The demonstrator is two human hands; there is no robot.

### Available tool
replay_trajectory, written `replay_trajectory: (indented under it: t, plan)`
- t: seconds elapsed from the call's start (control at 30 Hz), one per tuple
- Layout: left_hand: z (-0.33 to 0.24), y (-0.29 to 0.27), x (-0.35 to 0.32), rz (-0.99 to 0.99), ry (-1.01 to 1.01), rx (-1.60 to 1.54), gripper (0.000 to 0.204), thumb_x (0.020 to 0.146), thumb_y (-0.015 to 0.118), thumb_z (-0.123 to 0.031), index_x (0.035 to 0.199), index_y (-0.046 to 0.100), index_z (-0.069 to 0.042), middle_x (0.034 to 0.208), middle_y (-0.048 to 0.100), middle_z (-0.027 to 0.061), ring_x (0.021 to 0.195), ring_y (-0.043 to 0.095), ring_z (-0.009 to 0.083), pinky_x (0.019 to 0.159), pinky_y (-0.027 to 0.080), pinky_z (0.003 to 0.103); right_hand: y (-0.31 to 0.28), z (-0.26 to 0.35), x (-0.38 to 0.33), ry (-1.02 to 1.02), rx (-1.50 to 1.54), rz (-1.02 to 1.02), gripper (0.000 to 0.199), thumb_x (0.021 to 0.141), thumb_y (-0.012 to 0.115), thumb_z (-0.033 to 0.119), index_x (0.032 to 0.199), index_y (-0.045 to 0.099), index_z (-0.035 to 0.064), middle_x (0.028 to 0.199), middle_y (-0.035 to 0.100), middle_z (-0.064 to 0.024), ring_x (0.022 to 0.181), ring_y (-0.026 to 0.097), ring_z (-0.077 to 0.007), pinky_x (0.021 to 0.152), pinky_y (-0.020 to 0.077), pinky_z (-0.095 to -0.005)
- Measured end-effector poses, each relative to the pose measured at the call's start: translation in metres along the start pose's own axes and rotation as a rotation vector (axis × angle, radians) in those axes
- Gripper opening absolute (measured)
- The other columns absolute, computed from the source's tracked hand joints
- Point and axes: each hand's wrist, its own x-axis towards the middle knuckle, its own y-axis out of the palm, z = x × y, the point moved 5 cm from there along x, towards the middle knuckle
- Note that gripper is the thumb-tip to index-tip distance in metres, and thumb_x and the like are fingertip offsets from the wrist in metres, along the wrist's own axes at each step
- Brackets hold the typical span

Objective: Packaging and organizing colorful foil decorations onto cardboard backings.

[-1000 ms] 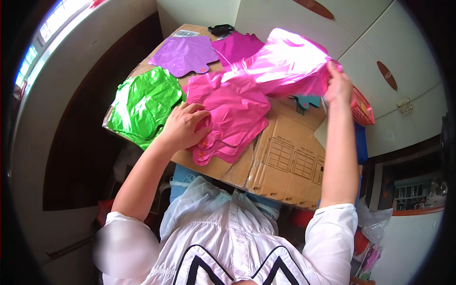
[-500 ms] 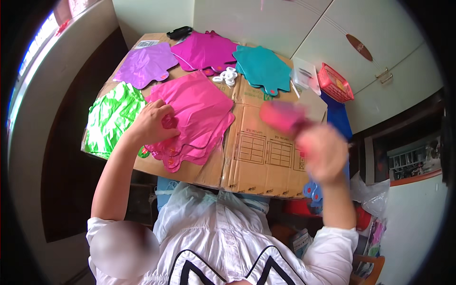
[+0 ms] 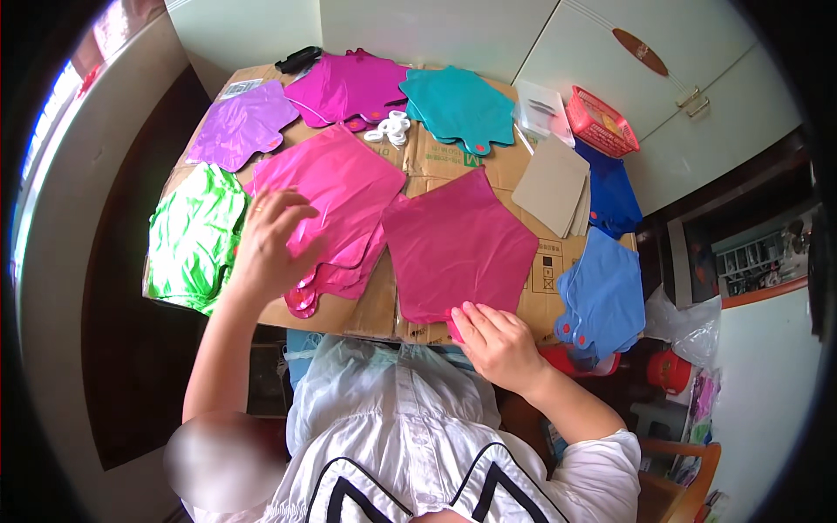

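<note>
A flat, uninflated dark pink star-shaped foil balloon [image 3: 462,240] lies spread on the cardboard in front of me. My right hand [image 3: 501,347] has its fingers pressed together on the balloon's tail at the near edge. To the left is a pile of brighter pink foil balloons [image 3: 336,187], with their rounded tails toward me. Over that pile's left side, my left hand [image 3: 277,240] has its fingers apart and holds nothing. Beside it lies a crumpled green-and-white foil balloon [image 3: 193,235].
Around the cardboard tabletop [image 3: 410,327] lie purple [image 3: 234,126], magenta [image 3: 349,84], teal [image 3: 460,106], dark blue [image 3: 613,193] and light blue [image 3: 602,292] foil balloons. White rings [image 3: 390,129], grey card sheets [image 3: 551,183], a clear box [image 3: 542,112] and a red basket [image 3: 602,120] are toward the back.
My right hand has come down and left from the right side, and the dark pink balloon it swung now lies flat on the cardboard. My left hand has lifted off the pink pile, fingers spread.
</note>
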Motion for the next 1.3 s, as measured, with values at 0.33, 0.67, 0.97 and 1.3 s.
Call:
replay_trajectory:
  t: [0.33, 0.67, 0.97, 1.3]
  plan:
    - [-0.046, 0.034, -0.014, 0.107, 0.143, -0.180, 0.023, 0.076, 0.077, -0.015, 0.097, 0.070, -0.006, 0.106, 0.066, 0.0125, 0.114, 0.059, 0.0333, 0.102, 0.043, 0.050, -0.009, -0.025, 0.013, 0.122, 0.136, -0.062, 0.038, 0.084, 0.071, 0.032, 0.107, 0.070, 0.0014, 0.104, 0.070, -0.0134, 0.091, 0.064, -0.0284, 0.080, 0.0517, -0.0401]
    - [-0.102, 0.090, -0.025, 0.240, 0.330, -0.194, 0.045, 0.076, 0.074, -0.027, 0.116, 0.066, -0.008, 0.124, 0.058, 0.0129, 0.125, 0.052, 0.0319, 0.109, 0.035, 0.053, 0.001, -0.058, 0.013, 0.284, 0.082, -0.011, 0.037, 0.082, 0.074, 0.026, 0.115, 0.068, 0.0099, 0.128, 0.059, -0.0128, 0.122, 0.052, -0.0325, 0.107, 0.0368, -0.0509]
    - [-0.104, 0.099, -0.022, 0.204, 0.243, -0.170, 0.041, 0.083, 0.070, -0.028, 0.118, 0.065, -0.007, 0.125, 0.058, 0.0146, 0.127, 0.050, 0.0320, 0.110, 0.034, 0.053, 0.013, -0.086, 0.012, 0.242, 0.146, 0.044, 0.041, 0.088, 0.070, 0.029, 0.125, 0.064, 0.0129, 0.141, 0.053, -0.0125, 0.132, 0.046, -0.0341, 0.108, 0.0374, -0.0514]
    - [-0.106, 0.096, -0.017, 0.169, 0.213, -0.229, 0.037, 0.081, 0.073, -0.023, 0.112, 0.066, -0.006, 0.124, 0.057, 0.0141, 0.126, 0.051, 0.0317, 0.111, 0.033, 0.052, 0.003, -0.098, 0.021, 0.233, 0.258, 0.015, 0.040, 0.079, 0.076, 0.022, 0.116, 0.068, 0.0091, 0.130, 0.061, -0.0125, 0.123, 0.053, -0.0342, 0.106, 0.0419, -0.0437]
